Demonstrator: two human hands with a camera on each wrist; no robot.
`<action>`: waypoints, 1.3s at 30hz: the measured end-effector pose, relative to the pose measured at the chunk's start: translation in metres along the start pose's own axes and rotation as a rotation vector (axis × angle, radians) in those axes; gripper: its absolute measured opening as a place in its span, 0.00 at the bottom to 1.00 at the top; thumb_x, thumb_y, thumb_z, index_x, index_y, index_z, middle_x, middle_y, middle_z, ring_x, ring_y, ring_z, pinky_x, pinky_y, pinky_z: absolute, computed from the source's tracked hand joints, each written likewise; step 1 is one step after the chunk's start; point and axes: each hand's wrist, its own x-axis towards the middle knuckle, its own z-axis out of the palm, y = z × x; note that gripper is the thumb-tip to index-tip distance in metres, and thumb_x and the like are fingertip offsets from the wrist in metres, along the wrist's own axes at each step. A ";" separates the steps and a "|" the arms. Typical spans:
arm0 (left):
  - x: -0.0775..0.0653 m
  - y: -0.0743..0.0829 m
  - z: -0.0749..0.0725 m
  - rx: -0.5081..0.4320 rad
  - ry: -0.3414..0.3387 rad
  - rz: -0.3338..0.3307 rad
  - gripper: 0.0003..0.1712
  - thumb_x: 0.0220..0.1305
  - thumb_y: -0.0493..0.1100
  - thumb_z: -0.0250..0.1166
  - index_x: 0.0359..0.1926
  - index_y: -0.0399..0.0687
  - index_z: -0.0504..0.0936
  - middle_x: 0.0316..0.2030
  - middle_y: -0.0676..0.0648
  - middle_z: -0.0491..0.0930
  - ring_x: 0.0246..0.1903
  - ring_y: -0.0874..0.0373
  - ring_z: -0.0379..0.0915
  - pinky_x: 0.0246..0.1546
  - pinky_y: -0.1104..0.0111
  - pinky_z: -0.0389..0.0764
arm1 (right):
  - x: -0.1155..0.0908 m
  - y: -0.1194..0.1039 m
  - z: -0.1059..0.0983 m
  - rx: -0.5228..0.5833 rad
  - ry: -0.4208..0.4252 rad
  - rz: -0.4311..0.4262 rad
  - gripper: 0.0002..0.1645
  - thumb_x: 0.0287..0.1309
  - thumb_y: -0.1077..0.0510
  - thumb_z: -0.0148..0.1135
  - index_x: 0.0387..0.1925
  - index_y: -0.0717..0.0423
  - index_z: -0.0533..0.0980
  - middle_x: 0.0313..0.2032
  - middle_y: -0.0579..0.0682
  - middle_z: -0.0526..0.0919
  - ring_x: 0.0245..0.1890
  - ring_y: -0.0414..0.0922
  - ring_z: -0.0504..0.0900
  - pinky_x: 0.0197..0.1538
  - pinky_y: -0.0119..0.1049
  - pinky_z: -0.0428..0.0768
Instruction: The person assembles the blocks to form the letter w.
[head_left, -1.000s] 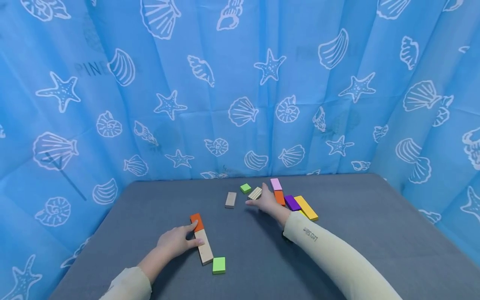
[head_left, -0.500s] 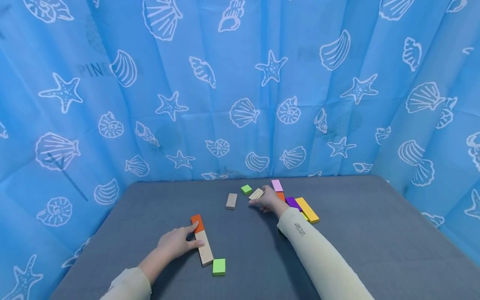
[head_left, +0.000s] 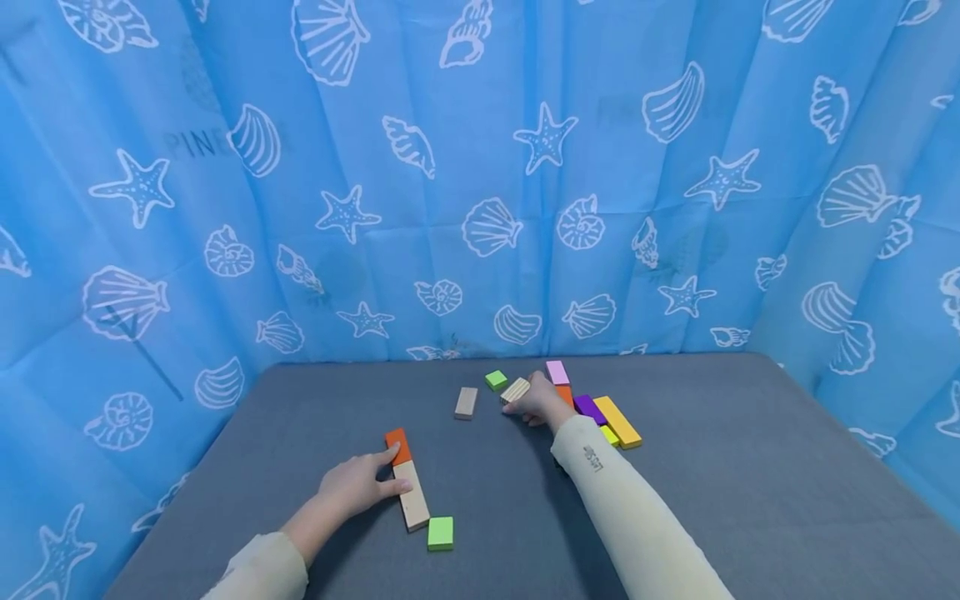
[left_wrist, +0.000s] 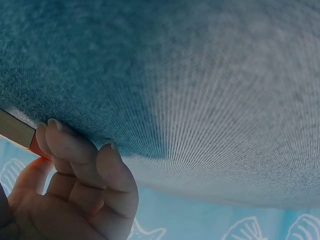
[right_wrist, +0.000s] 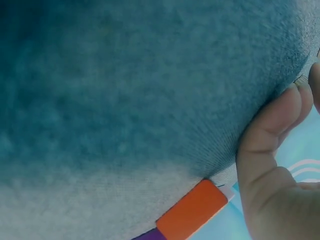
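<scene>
In the head view my left hand [head_left: 357, 485] rests on two blocks laid end to end: its index finger touches the orange block [head_left: 396, 437], and its thumb lies across the plain wooden block [head_left: 414, 507]. A bright green block [head_left: 441, 533] sits at the near end of that row. Farther off, my right hand [head_left: 542, 402] pinches a striped wooden block [head_left: 515, 389] between thumb and index finger, low at the cloth. Its remaining fingers are curled under. The right wrist view catches the hand [right_wrist: 275, 160] at the edge, with the block mostly hidden.
Left of the striped block lie a pale wooden block [head_left: 466, 403] and a small green block [head_left: 496, 380]. Pink [head_left: 557, 372], orange [right_wrist: 192, 210], purple [head_left: 589, 408], lime [head_left: 609, 435] and yellow [head_left: 618, 422] blocks cluster by the right forearm. A blue shell-print curtain [head_left: 480, 167] surrounds the grey table [head_left: 750, 483].
My right hand's fingers have curled in lower beside the striped block, and the right forearm has swung left. My left hand keeps its place on the row; the head view shifts slightly.
</scene>
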 end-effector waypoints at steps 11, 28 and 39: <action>-0.002 0.003 -0.001 -0.014 0.003 0.002 0.44 0.55 0.66 0.67 0.68 0.48 0.71 0.59 0.36 0.75 0.57 0.37 0.70 0.48 0.44 0.73 | -0.006 0.000 -0.005 -0.050 -0.028 -0.053 0.29 0.52 0.62 0.73 0.49 0.64 0.65 0.33 0.57 0.75 0.27 0.48 0.78 0.30 0.38 0.81; -0.001 0.000 -0.002 -0.007 0.019 0.015 0.44 0.55 0.66 0.67 0.68 0.48 0.71 0.58 0.35 0.75 0.56 0.38 0.72 0.44 0.46 0.76 | -0.050 0.005 -0.007 -0.072 -0.203 -0.213 0.36 0.53 0.57 0.74 0.57 0.60 0.64 0.34 0.54 0.76 0.31 0.46 0.76 0.37 0.39 0.78; -0.002 0.002 -0.002 0.003 -0.006 -0.004 0.45 0.56 0.66 0.66 0.69 0.49 0.70 0.58 0.35 0.75 0.57 0.37 0.71 0.45 0.45 0.75 | -0.079 0.004 0.002 -0.102 -0.287 -0.298 0.32 0.51 0.57 0.75 0.52 0.58 0.66 0.34 0.53 0.74 0.31 0.46 0.73 0.33 0.35 0.72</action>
